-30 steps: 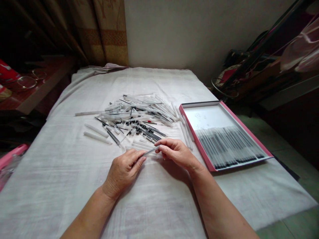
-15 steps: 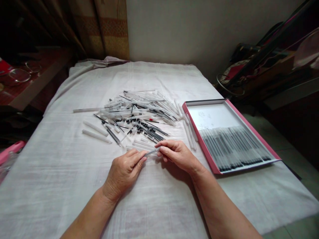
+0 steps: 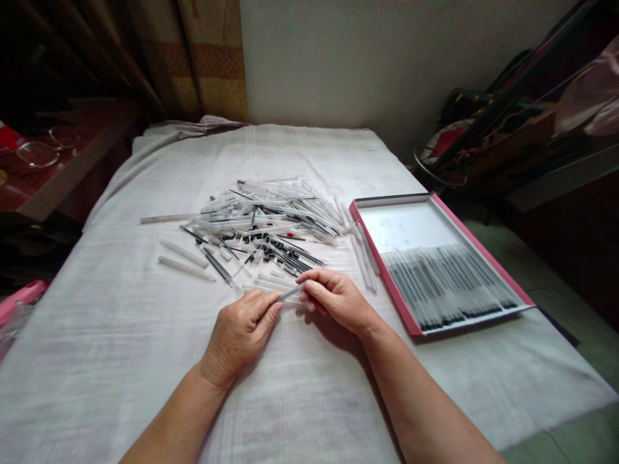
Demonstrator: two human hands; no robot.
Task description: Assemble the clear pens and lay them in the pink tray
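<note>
My left hand (image 3: 239, 335) and my right hand (image 3: 333, 298) rest on a white cloth (image 3: 120, 335), both pinched on one clear pen (image 3: 289, 294) held between them. The left fingers grip its near end, the right fingers its far end. Just beyond my hands lies a loose pile of pen parts (image 3: 265, 225): clear barrels, thin black refills and small black tips. Two clear barrels (image 3: 186, 261) lie apart at the pile's left.
A pink-edged shallow box (image 3: 387, 277) sits to the right, with a row of assembled pens (image 3: 445, 287) in its near half. A dark wooden ledge with glass dishes (image 3: 39, 154) runs along the left. Clutter and a rack (image 3: 507, 122) stand at the right.
Both hands keep hold of the pen; my right hand has slid slightly toward the left hand, shortening the visible stretch of the pen.
</note>
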